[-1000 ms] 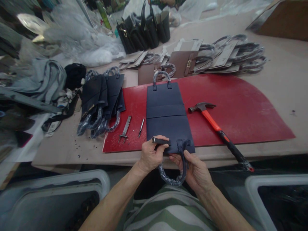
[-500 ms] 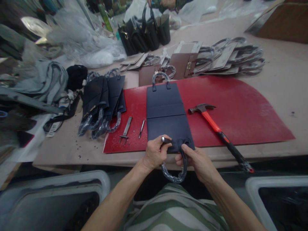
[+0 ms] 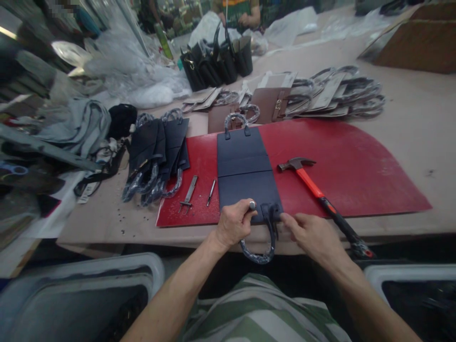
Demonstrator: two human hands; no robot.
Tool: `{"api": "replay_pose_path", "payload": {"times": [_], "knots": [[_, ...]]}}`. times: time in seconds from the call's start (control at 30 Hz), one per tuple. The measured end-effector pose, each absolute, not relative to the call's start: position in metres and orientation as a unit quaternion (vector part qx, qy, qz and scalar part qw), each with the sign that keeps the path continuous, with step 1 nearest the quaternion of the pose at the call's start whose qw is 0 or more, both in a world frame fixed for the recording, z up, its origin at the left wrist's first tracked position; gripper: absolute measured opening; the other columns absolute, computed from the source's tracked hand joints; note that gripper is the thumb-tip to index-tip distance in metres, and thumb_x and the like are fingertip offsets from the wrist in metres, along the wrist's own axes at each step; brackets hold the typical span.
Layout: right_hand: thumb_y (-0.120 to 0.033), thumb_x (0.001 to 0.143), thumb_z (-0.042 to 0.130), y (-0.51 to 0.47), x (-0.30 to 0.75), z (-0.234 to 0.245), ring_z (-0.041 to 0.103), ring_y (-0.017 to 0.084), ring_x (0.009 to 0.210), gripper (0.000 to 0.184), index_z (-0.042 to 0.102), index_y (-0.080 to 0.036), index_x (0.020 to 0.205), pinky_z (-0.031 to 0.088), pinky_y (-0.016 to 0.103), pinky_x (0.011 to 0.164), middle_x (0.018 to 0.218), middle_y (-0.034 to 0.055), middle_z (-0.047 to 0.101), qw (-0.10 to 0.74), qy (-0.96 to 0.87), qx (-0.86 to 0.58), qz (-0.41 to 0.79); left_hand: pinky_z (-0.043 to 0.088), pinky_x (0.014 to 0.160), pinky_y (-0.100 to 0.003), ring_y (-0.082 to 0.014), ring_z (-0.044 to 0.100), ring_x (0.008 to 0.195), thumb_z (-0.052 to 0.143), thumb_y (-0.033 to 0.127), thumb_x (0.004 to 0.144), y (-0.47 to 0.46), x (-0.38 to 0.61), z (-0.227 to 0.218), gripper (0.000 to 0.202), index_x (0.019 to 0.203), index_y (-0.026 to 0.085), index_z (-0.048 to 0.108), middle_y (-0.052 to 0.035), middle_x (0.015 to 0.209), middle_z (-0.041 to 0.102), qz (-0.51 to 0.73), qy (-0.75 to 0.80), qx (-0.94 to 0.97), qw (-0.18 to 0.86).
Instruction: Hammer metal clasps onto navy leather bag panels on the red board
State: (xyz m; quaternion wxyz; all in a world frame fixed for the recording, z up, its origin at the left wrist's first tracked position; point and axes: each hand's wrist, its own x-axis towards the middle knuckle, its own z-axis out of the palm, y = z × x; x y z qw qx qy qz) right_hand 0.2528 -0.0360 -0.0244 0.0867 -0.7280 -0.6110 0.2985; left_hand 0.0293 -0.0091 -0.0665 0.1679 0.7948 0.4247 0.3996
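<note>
The dark blue panel (image 3: 245, 185) lies flat in the middle of the frame, its long side running away from the person, probably so that its near end falls within easy reach. Its near handle (image 3: 258, 258), wrapped in clear film, hangs past the table edge, which seems to let the leather lie flatter; the far handle (image 3: 235, 118) rests beyond the board's top edge.

The left hand (image 3: 233, 225) is closed around a metal-ended tool (image 3: 252, 205), held end-up beside the handle's base, likely for a steady stance. The right hand (image 3: 315, 235) is half open, fingers loosely curled, nothing visible in its grasp; whether its thumb touches the panel's corner I cannot tell.

Underneath spreads a red board (image 3: 349, 171), presumably shielding the table (image 3: 409, 109). Right of centre, a hammer (image 3: 309, 183) points its grip toward the person, apparently for quick pickup. Left of the panel, a slim metal rod (image 3: 211, 192) and a pronged tool (image 3: 188, 192) lie side by side, seemingly kept handy.

Farther left, similar blue pieces (image 3: 146, 145) overlap in a pile; brown panels (image 3: 269, 100) and black bags (image 3: 201, 71) sit toward the top.
</note>
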Motion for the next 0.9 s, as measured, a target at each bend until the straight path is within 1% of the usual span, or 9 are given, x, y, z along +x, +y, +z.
{"api": "replay_pose_path", "payload": {"times": [0.07,0.17,0.27,0.37,0.47,0.57,0.63,0.77,0.9], "knots": [[-0.056,0.092,0.047,-0.034,0.269,-0.016,0.060,0.023,0.062,0.043,0.065,-0.021,0.075,0.034,0.033,0.058,0.067,0.0087,0.066,0.128,-0.615,-0.763,0.155,0.058,0.075,-0.028,-0.0188,0.072,0.082,0.053,0.018,0.094,-0.009,0.030,-0.066,0.013,0.105,0.018,0.061,-0.0067,0.092,0.072,0.385,0.420,0.805,0.167],[-0.045,0.092,0.051,-0.024,0.293,-0.012,0.062,0.027,0.079,0.034,0.066,-0.016,0.103,0.038,0.034,0.064,0.094,0.0153,0.068,0.159,-0.633,-0.758,0.002,0.058,0.075,-0.028,-0.0189,0.072,0.082,0.053,0.018,0.094,-0.009,0.030,-0.066,0.014,0.105,0.019,0.060,-0.0067,0.092,0.072,0.387,0.418,0.804,0.170],[-0.042,0.091,0.054,-0.007,0.312,-0.018,0.060,0.027,0.078,0.031,0.064,-0.014,0.101,0.036,0.034,0.060,0.097,0.0187,0.065,0.080,-0.665,-0.742,-0.017,0.058,0.076,-0.028,-0.0193,0.072,0.083,0.055,0.017,0.093,-0.009,0.031,-0.068,0.014,0.105,0.019,0.061,-0.0067,0.094,0.073,0.394,0.425,0.796,0.178],[-0.038,0.083,0.060,0.010,0.324,-0.025,0.053,0.021,0.061,0.019,0.058,-0.019,0.080,0.031,0.032,0.053,0.074,0.0090,0.061,0.068,-0.646,-0.756,0.077,0.059,0.075,-0.028,-0.0195,0.073,0.082,0.057,0.016,0.091,-0.009,0.032,-0.070,0.013,0.103,0.019,0.062,-0.0067,0.092,0.073,0.398,0.433,0.786,0.190],[-0.034,0.069,0.065,0.022,0.329,-0.021,0.049,0.018,0.054,0.017,0.052,-0.022,0.068,0.034,0.030,0.050,0.059,0.0022,0.054,0.175,-0.584,-0.724,0.321,0.058,0.075,-0.028,-0.0195,0.073,0.081,0.058,0.015,0.089,-0.008,0.033,-0.069,0.012,0.100,0.019,0.062,-0.0061,0.091,0.073,0.406,0.438,0.779,0.191],[-0.034,0.059,0.066,0.024,0.322,-0.008,0.046,0.014,0.050,0.023,0.055,-0.022,0.075,0.035,0.027,0.045,0.062,0.0002,0.053,0.272,-0.441,-0.614,0.596,0.058,0.076,-0.029,-0.0201,0.072,0.082,0.059,0.014,0.088,-0.007,0.034,-0.068,0.013,0.099,0.018,0.062,-0.0063,0.090,0.073,0.411,0.431,0.781,0.188],[-0.037,0.060,0.067,0.018,0.311,0.007,0.038,0.011,0.045,0.027,0.054,-0.022,0.078,0.030,0.024,0.040,0.061,-0.0023,0.049,0.288,-0.386,-0.586,0.652,0.058,0.075,-0.029,-0.0197,0.072,0.080,0.060,0.013,0.087,-0.007,0.034,-0.068,0.015,0.100,0.019,0.062,-0.0058,0.089,0.073,0.408,0.434,0.780,0.193],[-0.059,0.086,0.053,-0.012,0.290,0.045,0.040,0.011,0.040,0.036,0.047,-0.024,0.075,0.030,0.024,0.037,0.058,-0.0034,0.048,0.324,-0.513,-0.625,0.491,0.058,0.074,-0.028,-0.0193,0.072,0.080,0.059,0.011,0.086,-0.006,0.035,-0.069,0.017,0.101,0.019,0.062,-0.0055,0.089,0.073,0.406,0.437,0.776,0.202],[-0.051,0.097,0.043,-0.042,0.286,0.071,0.047,0.015,0.040,0.031,0.046,-0.027,0.078,0.029,0.028,0.042,0.052,-0.0023,0.051,0.340,-0.751,-0.548,0.142,0.058,0.075,-0.029,-0.0200,0.073,0.082,0.060,0.013,0.087,-0.006,0.035,-0.071,0.017,0.102,0.019,0.062,-0.0061,0.091,0.073,0.409,0.432,0.780,0.193]]}}
